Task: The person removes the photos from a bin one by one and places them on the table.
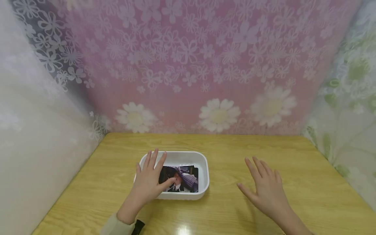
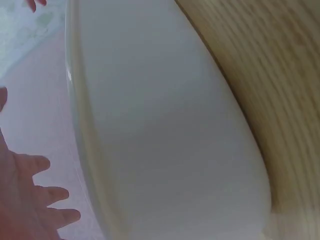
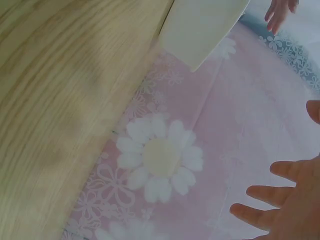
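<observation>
A white rectangular tub (image 1: 202,192) sits on the wooden table, left of centre. Several picture cards (image 1: 188,179) lie loosely inside it, the top one showing a figure in dark and purple clothing. My left hand (image 1: 149,182) hovers over the tub's left side with its fingers spread, hiding part of the rim and cards. In the left wrist view the tub's outer wall (image 2: 165,120) fills the middle, and the fingers stand apart from it. My right hand (image 1: 268,192) is held above the table to the right of the tub, fingers spread, nothing in it.
The wooden table (image 1: 229,150) has a pink flowered backdrop (image 1: 188,65) along its far edge. Pale patterned sheets stand at the left (image 1: 44,130) and right (image 1: 346,114). A black strap (image 1: 138,227) shows at the left wrist.
</observation>
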A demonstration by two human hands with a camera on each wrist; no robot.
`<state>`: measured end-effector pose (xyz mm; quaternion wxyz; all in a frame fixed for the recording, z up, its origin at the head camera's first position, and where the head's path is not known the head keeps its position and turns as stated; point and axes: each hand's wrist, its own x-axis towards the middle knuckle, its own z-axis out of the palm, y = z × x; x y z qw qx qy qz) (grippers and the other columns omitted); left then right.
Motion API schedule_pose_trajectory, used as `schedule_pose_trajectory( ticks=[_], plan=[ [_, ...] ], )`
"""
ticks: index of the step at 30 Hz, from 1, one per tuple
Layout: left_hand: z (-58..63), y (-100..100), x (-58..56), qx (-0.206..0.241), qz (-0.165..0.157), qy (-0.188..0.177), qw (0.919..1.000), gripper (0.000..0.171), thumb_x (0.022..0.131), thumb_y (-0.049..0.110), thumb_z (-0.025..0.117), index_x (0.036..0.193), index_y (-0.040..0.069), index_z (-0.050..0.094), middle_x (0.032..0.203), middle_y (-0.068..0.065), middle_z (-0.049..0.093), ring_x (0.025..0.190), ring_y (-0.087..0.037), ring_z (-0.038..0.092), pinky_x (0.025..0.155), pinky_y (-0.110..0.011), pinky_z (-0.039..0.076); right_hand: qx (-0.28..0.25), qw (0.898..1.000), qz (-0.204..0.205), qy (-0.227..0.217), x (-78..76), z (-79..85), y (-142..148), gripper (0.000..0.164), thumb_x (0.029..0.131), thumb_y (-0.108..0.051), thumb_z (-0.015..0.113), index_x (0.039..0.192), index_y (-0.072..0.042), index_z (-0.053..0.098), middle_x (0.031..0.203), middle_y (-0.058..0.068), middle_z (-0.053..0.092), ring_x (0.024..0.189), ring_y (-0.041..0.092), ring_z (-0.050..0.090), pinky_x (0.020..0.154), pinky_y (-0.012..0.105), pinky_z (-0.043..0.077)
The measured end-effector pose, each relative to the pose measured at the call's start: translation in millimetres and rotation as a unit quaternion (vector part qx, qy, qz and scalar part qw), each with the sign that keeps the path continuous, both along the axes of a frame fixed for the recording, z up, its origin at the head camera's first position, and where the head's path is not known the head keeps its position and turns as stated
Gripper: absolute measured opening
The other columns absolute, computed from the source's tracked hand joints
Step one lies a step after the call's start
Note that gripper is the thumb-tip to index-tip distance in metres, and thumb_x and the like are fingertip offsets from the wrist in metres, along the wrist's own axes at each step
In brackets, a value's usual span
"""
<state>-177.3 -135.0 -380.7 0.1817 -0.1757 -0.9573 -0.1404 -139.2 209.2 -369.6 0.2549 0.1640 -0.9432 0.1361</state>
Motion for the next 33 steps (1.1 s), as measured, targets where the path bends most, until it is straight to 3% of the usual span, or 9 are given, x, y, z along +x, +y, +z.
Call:
schedule_pose_trajectory(
  ticks=[3,7,12,16,24,29,33],
  plan=[
    [-0.7,-1.1,-1.1,0.006,-0.006,0.032,0.9995,0.071,0.082,0.053,0.052,0.137,0.012,0.035,0.142,-0.011,0.026,0.129,-0.029,0.021,0.091,-0.064,0.02,-0.015,0.999,0.019,0.039,-2.9,0.1,-1.1,0.065,0.075,-0.037,0.066,0.128,-0.004,0.045,0.123,0.021,0.045,0.107,0.041,0.043,0.08,0.063,0.03],
    [-2.5,-3.7,-1.6,0.02,-0.025,0.077,0.9965,0.052,0.08,0.037,0.06,0.12,0.004,0.054,0.124,-0.012,0.05,0.111,-0.028,0.047,0.087,-0.051,0.036,-0.032,0.995,0.043,0.082,-5.8,-0.6,-2.6,0.053,0.069,-0.024,0.071,0.114,0.001,0.056,0.108,0.018,0.056,0.094,0.036,0.052,0.073,0.058,0.038],
    [-5.4,-8.6,-2.6,0.031,-0.045,0.102,0.9933,0.041,0.076,0.03,0.066,0.104,0.001,0.061,0.105,-0.012,0.061,0.092,-0.027,0.058,0.077,-0.039,0.046,-0.035,0.994,0.053,0.09,-8.0,-1.1,-5.1,0.046,0.067,-0.021,0.072,0.104,0.002,0.06,0.099,0.015,0.06,0.089,0.034,0.056,0.068,0.056,0.042],
    [-10.5,-18.2,-5.0,0.029,-0.051,0.076,0.9954,0.051,0.075,0.035,0.067,0.109,-0.002,0.058,0.112,-0.016,0.056,0.097,-0.03,0.055,0.08,-0.041,0.045,-0.031,0.995,0.06,0.078,-10.5,-1.1,-8.7,0.045,0.069,-0.023,0.071,0.105,0.001,0.06,0.1,0.015,0.06,0.091,0.034,0.055,0.07,0.055,0.042],
    [-18.1,-43.6,-11.8,0.025,-0.078,-0.038,0.9959,0.082,0.073,0.047,0.067,0.13,-0.005,0.039,0.136,-0.022,0.031,0.123,-0.035,0.03,0.095,-0.052,0.029,-0.026,0.993,0.095,0.061,-22.5,-0.3,-25.1,0.047,0.07,-0.026,0.071,0.105,0.002,0.06,0.101,0.016,0.059,0.092,0.033,0.055,0.072,0.052,0.043],
    [-22.2,-53.4,-14.4,-0.011,-0.067,-0.09,0.9937,0.1,0.069,0.059,0.062,0.137,-0.004,0.025,0.142,-0.022,0.018,0.13,-0.035,0.014,0.093,-0.063,0.018,-0.025,0.992,0.119,0.031,-34.7,1.4,-42.1,0.048,0.073,-0.029,0.069,0.108,0.001,0.058,0.104,0.015,0.059,0.095,0.032,0.054,0.077,0.049,0.043],
    [-23.7,-57.8,-15.2,-0.025,-0.057,-0.111,0.9919,0.106,0.068,0.065,0.059,0.138,-0.005,0.021,0.143,-0.023,0.013,0.13,-0.036,0.009,0.092,-0.066,0.014,-0.025,0.989,0.146,0.008,-45.2,2.4,-60.9,0.051,0.074,-0.034,0.067,0.112,0.0,0.057,0.105,0.014,0.058,0.098,0.03,0.053,0.081,0.046,0.042]
  ],
)
